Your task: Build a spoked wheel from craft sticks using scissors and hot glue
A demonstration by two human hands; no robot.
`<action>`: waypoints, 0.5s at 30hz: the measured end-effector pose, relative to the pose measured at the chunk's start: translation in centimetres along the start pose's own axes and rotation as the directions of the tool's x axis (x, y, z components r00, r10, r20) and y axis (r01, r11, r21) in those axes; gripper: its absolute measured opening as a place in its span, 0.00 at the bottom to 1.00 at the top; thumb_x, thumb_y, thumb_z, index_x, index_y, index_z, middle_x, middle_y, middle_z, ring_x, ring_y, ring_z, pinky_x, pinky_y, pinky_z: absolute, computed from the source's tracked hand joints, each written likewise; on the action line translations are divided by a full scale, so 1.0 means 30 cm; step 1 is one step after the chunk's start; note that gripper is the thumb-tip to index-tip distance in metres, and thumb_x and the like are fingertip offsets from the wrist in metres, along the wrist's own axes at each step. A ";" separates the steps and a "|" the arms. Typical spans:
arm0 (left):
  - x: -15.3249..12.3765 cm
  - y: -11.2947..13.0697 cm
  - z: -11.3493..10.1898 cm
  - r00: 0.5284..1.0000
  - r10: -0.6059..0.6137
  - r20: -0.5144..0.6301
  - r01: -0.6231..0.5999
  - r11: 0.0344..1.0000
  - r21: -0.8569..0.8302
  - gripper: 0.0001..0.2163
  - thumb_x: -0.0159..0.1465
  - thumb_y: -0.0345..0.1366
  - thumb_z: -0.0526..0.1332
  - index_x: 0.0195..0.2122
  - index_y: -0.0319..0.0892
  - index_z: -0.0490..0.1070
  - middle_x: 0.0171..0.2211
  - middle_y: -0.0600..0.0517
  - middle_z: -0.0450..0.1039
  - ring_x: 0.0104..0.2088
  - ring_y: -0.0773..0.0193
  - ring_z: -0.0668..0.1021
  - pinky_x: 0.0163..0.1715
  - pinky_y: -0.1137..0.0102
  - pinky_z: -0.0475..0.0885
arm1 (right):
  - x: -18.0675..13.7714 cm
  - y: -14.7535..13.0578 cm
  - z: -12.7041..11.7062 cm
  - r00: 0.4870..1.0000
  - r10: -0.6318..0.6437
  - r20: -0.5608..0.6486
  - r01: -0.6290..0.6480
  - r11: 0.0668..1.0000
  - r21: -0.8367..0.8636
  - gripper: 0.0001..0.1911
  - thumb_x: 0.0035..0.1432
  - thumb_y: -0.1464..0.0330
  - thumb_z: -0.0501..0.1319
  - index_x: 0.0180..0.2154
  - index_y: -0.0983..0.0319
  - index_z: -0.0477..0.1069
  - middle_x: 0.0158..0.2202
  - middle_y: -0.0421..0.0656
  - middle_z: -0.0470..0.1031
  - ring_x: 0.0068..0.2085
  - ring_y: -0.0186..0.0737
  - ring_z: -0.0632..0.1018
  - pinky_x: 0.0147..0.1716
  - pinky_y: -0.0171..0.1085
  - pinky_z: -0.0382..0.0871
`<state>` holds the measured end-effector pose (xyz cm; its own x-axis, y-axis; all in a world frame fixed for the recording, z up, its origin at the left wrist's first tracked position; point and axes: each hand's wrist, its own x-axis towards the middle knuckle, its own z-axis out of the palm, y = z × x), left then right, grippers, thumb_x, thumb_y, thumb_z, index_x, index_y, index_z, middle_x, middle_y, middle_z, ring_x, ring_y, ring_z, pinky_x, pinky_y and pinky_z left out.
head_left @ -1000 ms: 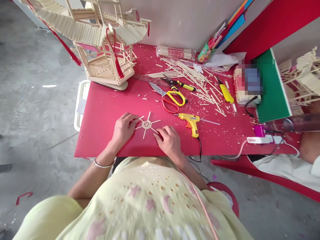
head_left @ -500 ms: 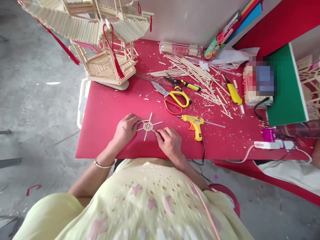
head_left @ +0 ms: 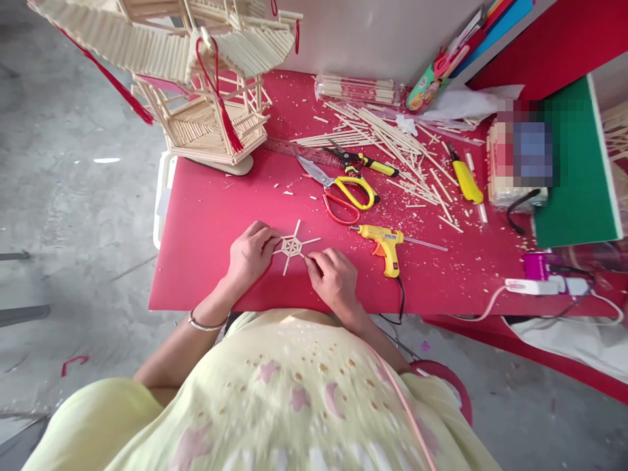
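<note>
Stick star (head_left: pixel 293 246): six spokes joined by a small web at the hub, lying flat on the red table (head_left: pixel 206 222), near the front edge, between the two hands.

Left hand (head_left: pixel 250 254): fingers curled, fingertips closed on the star's left spokes, palm down on the table. A thin bangle (head_left: pixel 203 323) sits on that wrist.

Right hand (head_left: pixel 333 278): loosely closed, thumb and forefinger pinching the tip of the lower right spoke. Whether a separate small stick is in the pinch, I cannot tell.

Yellow glue gun (head_left: pixel 383 241): just right of the star, lying on its side, nozzle toward the star, cord running off the front edge. Apart from both hands.

Scissors (head_left: pixel 343 190) with yellow and red handles lie behind the star. A heap of loose sticks (head_left: pixel 392 140) is spread further back to the right. A yellow knife (head_left: pixel 466 181) lies at the heap's right edge.

Stick pavilion (head_left: pixel 206 85) with red tassels stands on the far left corner.
</note>
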<state>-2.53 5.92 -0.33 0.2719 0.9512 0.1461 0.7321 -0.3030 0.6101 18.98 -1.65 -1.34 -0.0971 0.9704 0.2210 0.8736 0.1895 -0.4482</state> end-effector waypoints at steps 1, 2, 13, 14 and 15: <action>0.001 0.001 0.001 1.000 -0.001 0.001 0.001 1.000 0.009 0.09 0.70 0.35 0.57 0.40 0.44 0.79 0.41 0.49 0.78 0.38 0.62 0.79 0.37 0.70 0.71 | 0.000 0.002 0.002 1.000 -0.004 -0.008 0.004 1.000 0.005 0.12 0.72 0.61 0.58 0.44 0.57 0.78 0.37 0.44 0.77 0.41 0.41 0.76 0.42 0.38 0.66; 0.001 0.001 0.002 1.000 -0.003 0.003 0.003 1.000 0.015 0.09 0.70 0.35 0.57 0.40 0.44 0.79 0.41 0.49 0.78 0.38 0.62 0.79 0.36 0.70 0.71 | -0.001 0.003 0.004 1.000 -0.005 -0.012 0.005 1.000 0.010 0.11 0.72 0.61 0.58 0.44 0.57 0.78 0.37 0.44 0.77 0.41 0.41 0.76 0.42 0.38 0.66; 0.006 0.001 0.007 1.000 0.026 -0.010 -0.026 0.999 0.040 0.09 0.71 0.38 0.58 0.40 0.45 0.79 0.40 0.50 0.78 0.37 0.63 0.79 0.35 0.71 0.69 | -0.002 0.008 0.004 1.000 -0.014 -0.014 0.015 1.000 0.019 0.11 0.72 0.61 0.58 0.44 0.58 0.78 0.37 0.44 0.77 0.41 0.41 0.75 0.42 0.38 0.65; 0.006 0.001 0.007 1.000 0.029 -0.009 -0.029 0.999 0.041 0.10 0.71 0.38 0.58 0.40 0.45 0.79 0.39 0.50 0.78 0.38 0.63 0.79 0.35 0.71 0.69 | -0.002 0.008 0.005 1.000 -0.014 -0.012 0.014 1.000 0.018 0.11 0.72 0.61 0.58 0.44 0.58 0.78 0.37 0.44 0.77 0.41 0.41 0.75 0.42 0.38 0.65; 0.006 0.002 0.007 0.999 0.033 -0.007 -0.033 0.999 0.042 0.10 0.71 0.38 0.58 0.40 0.45 0.79 0.39 0.50 0.78 0.38 0.63 0.79 0.35 0.71 0.69 | -0.002 0.009 0.005 1.000 -0.012 -0.010 0.012 1.000 0.017 0.11 0.72 0.61 0.58 0.44 0.57 0.78 0.37 0.44 0.77 0.41 0.41 0.75 0.42 0.38 0.65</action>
<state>-2.31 6.07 -0.42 0.2917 0.9410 0.1715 0.7485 -0.3362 0.5715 19.14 -1.65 -1.61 -0.1026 0.9665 0.2353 0.8640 0.2038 -0.4604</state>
